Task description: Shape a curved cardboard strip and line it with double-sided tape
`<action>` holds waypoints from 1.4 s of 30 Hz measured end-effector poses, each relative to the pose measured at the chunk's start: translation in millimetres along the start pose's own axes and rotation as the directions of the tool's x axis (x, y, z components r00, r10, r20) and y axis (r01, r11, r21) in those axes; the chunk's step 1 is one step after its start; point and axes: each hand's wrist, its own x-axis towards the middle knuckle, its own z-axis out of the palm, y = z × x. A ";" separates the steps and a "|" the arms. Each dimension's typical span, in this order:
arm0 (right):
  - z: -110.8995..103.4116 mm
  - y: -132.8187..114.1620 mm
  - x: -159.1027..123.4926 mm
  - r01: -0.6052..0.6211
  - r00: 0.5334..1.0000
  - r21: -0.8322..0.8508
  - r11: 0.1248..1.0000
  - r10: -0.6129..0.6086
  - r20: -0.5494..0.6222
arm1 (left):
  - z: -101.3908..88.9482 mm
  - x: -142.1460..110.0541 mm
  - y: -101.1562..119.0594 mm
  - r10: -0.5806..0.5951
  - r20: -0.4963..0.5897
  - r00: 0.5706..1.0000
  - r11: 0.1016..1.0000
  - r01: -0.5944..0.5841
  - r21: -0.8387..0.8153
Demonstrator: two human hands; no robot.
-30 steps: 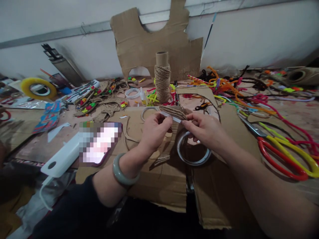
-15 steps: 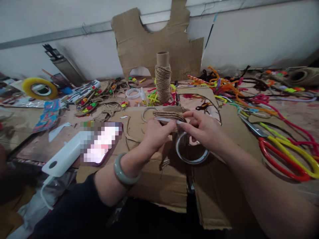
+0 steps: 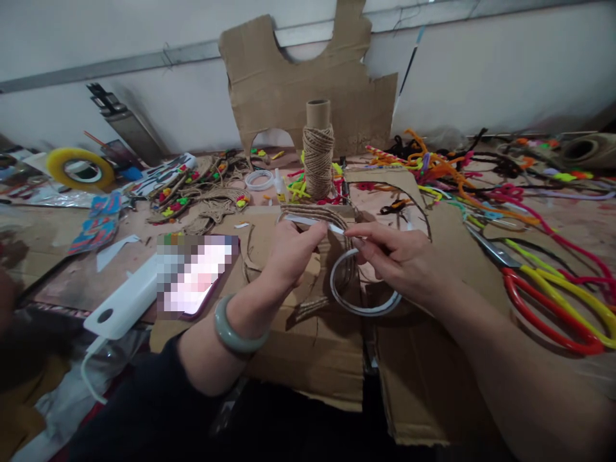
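Observation:
My left hand (image 3: 292,251), with a pale green bangle (image 3: 235,330) at its wrist, is closed on a curved piece of jute cord (image 3: 312,210) made of several strands side by side. A narrow white tape strip (image 3: 337,229) runs along the piece under my left thumb and across to my right hand (image 3: 399,252). There, my right thumb and fingers pinch the strip. Just below my right fingers is a white-edged ring (image 3: 364,312), which looks like the tape's roll. The cord's frayed lower end (image 3: 312,307) shows over the cardboard (image 3: 327,366).
A jute twine spool (image 3: 318,160) stands behind my hands, near a small glue bottle (image 3: 280,186). Red-and-yellow-handled scissors (image 3: 548,301) lie right. A phone (image 3: 202,276) and white power bank (image 3: 125,305) lie left. Yellow tape (image 3: 58,168) and colourful cords (image 3: 462,179) are further back.
My left hand has shifted slightly left with the jute piece, showing more of its curve and frayed end. My right hand has moved a little right; more white strip shows between them.

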 end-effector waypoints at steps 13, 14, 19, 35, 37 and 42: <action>5.6 0.3 -0.8 0.061 0.996 -0.140 0.988 -0.069 -0.058 | 5.3 -2.9 0.8 0.056 0.037 0.998 0.997 -0.054 -0.061; 5.7 0.2 -0.7 0.053 0.996 -0.147 0.988 -0.063 -0.062 | 5.6 -3.1 0.2 0.056 0.048 0.997 0.997 -0.053 -0.057; 5.5 -1.4 -0.6 0.039 0.997 -0.177 0.983 -0.050 -0.056 | 6.3 -4.7 -1.1 0.067 0.076 0.995 0.998 -0.066 -0.026; 12.0 -1.0 -3.5 0.119 0.991 -0.194 0.974 -0.128 -0.033 | 5.4 -6.9 9.1 0.002 -0.057 0.998 1.000 -0.002 -0.004; 12.1 -1.1 -3.5 0.116 0.991 -0.194 0.974 -0.127 -0.042 | 5.3 -7.7 10.9 -0.023 -0.079 0.997 0.999 0.024 0.023; 13.9 -3.6 -4.7 0.112 0.993 -0.296 0.949 -0.116 0.003 | 6.9 -8.3 12.4 -0.014 -0.090 0.996 1.000 0.012 -0.019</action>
